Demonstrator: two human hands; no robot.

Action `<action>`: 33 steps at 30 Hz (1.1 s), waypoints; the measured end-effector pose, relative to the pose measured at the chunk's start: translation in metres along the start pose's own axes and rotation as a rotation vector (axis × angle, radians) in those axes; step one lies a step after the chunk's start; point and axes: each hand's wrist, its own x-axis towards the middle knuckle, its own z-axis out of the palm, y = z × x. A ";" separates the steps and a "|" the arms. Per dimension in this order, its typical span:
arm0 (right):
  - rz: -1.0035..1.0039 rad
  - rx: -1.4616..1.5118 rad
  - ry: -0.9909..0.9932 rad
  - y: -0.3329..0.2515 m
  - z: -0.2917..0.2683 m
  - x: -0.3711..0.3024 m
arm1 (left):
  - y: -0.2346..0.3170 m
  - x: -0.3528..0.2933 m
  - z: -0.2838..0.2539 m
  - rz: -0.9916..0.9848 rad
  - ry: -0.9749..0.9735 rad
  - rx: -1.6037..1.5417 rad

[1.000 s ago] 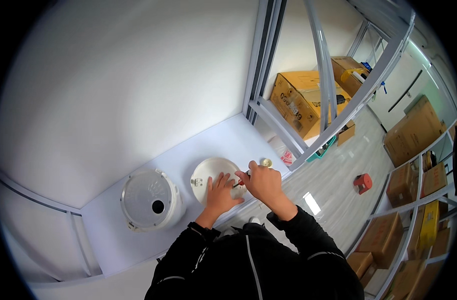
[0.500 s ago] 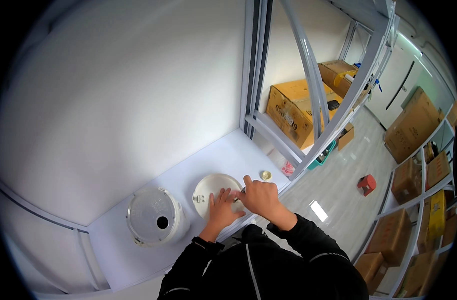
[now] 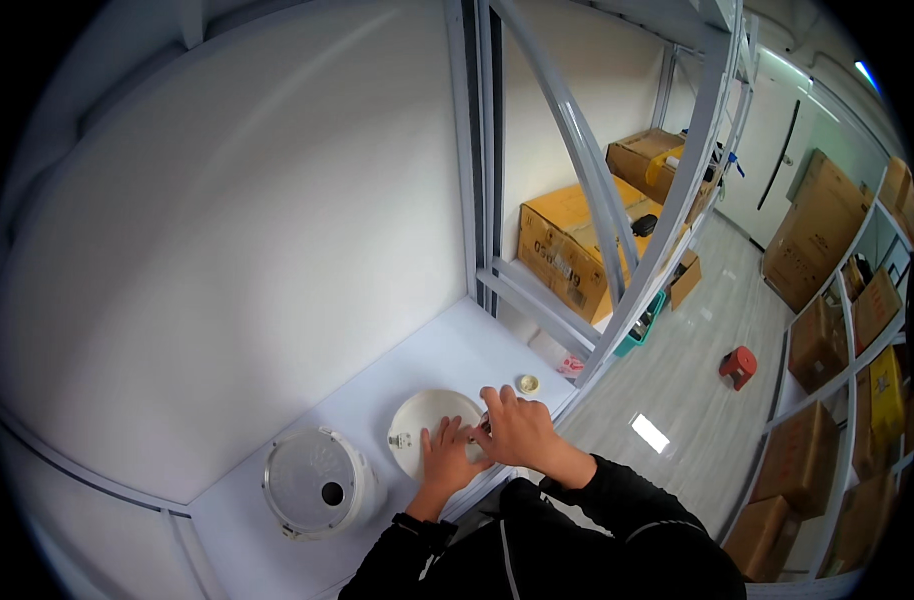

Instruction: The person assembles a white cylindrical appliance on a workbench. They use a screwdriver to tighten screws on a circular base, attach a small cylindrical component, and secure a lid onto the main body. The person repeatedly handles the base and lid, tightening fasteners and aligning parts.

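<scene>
A round, off-white lid-like disc [image 3: 425, 408] with a small metal clip on its left rim lies on the white table. My left hand [image 3: 451, 458] rests palm down on the disc, fingers spread. My right hand [image 3: 522, 432] is closed over the disc's right edge, around a small dark thing mostly hidden by the fingers. To the left stands a white round bucket [image 3: 372, 492] with a translucent top that has a dark round hole. A small round dish [image 3: 529, 384] with tiny pale contents sits beyond my right hand.
A grey metal frame [image 3: 485, 150] rises at the table's right end. Past it are cardboard boxes [image 3: 557, 255] and a teal bin [image 3: 641, 332]. A red stool [image 3: 738, 368] stands on the floor, and shelves of boxes [image 3: 799, 450] line the right side.
The view has tilted, so the table sits lower in it. My left hand stays on the disc; my right hand has turned slightly at the disc's edge, still closed.
</scene>
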 end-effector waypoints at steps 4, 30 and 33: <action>-0.098 0.077 0.102 0.007 0.012 -0.004 | 0.004 0.004 -0.004 -0.007 -0.041 0.001; -0.145 0.052 -0.058 0.012 -0.001 -0.006 | 0.000 0.002 0.003 0.014 -0.006 0.002; -0.051 -0.050 -0.170 0.006 -0.004 -0.002 | -0.003 0.000 0.002 0.003 -0.021 0.002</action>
